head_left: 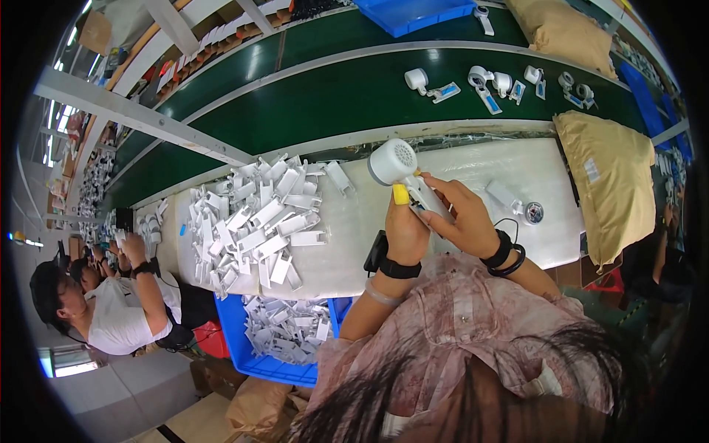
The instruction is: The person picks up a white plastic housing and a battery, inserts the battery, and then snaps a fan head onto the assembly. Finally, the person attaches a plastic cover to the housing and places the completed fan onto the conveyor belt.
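Observation:
A white device shaped like a small handheld fan (395, 161), with a round head and a perforated grille, is held up over the worktable. My left hand (406, 232) grips it just below the head, with a yellow cover on one finger. The fingers of my right hand (464, 214) close around its handle from the other side, and a bit of yellow shows at a fingertip. To the right on the table lie a white handle-shaped piece (504, 195) and a small round dark part (533, 213). What sits inside the handle is hidden by my fingers.
White plastic housings (258, 221) lie heaped on the table's left; more fill a blue bin (281, 369) below. Beyond runs a green conveyor (310, 103) carrying several similar fan units (484, 88). A brown sack (605, 184) stands at the right. A co-worker (118, 310) sits at the left.

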The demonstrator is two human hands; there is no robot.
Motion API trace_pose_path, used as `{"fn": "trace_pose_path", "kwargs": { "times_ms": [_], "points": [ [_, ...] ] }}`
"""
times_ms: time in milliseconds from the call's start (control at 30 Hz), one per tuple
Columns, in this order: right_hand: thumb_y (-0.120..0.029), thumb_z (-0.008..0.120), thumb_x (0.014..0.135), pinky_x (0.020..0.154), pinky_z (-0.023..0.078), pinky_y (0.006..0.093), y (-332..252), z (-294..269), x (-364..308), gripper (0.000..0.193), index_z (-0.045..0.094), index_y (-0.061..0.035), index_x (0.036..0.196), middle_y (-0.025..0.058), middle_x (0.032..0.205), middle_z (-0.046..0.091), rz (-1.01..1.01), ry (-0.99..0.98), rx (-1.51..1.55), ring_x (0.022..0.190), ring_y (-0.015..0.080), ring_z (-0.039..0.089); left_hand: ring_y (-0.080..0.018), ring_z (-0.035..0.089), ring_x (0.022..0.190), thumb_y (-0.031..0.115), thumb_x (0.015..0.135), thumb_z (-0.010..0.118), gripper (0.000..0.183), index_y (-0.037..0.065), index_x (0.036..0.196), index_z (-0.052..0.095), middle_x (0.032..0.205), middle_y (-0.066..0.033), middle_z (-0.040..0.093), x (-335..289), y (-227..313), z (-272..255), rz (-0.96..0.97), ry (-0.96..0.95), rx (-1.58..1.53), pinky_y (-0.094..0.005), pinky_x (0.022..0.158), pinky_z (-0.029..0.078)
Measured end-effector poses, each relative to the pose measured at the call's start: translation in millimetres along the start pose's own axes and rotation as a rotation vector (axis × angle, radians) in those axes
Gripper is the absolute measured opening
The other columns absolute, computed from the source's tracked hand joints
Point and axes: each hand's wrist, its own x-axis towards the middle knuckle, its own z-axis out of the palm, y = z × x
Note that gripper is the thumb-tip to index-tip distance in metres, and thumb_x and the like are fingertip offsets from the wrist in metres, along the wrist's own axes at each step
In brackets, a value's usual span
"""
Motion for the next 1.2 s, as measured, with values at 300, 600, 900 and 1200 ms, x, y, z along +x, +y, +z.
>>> {"fn": "trace_pose_path", "kwargs": {
  "times_ms": [300,600,900,1200],
  "points": [
    [-0.015,0.064,0.084,0.074,0.048,0.0374,9.6,20.4,-9.6,0.055,0.043,-0.0060,0.135,0.0175,0.098,0.055,-0.127,0.134,0.001,0.085,0.0339,0.057,-0.0209,0.052,0.113,0.036,0.103,0.034,0.044,0.003,0.129,0.045,0.123,-0.0089,0.054,-3.0,-4.8,0.9,0.080,0.022,0.041,-0.0368,0.100,0.041],
    [-0.011,0.061,0.085,0.081,0.046,0.0384,9.0,21.6,-15.9,0.054,0.042,-0.0060,0.135,0.0183,0.103,0.053,-0.072,0.102,0.175,0.091,0.0349,0.056,-0.0227,0.053,0.112,0.032,0.104,0.035,0.039,0.003,0.128,0.045,0.122,-0.0104,0.055,-10.2,-7.2,4.6,0.137,0.017,0.149,-0.0369,0.099,0.042],
    [-0.014,0.061,0.085,0.077,0.049,0.0413,1.4,25.5,-20.8,0.054,0.040,-0.0032,0.133,0.0190,0.108,0.053,-0.051,0.081,-0.050,0.092,0.0385,0.057,-0.0238,0.053,0.113,0.033,0.104,0.032,0.041,0.002,0.128,0.043,0.119,-0.0111,0.055,-17.4,-14.7,9.1,0.163,0.101,0.161,-0.0383,0.101,0.042],
    [-0.010,0.059,0.083,0.070,0.047,0.0451,-1.8,23.1,-17.9,0.052,0.041,0.0034,0.130,0.0209,0.099,0.055,-0.190,0.113,-0.277,0.085,0.0384,0.057,-0.0255,0.051,0.119,0.043,0.103,0.025,0.053,0.002,0.132,0.041,0.129,-0.0134,0.053,-19.5,-12.8,4.2,0.072,-0.046,0.272,-0.0381,0.105,0.038]
  ]
}}
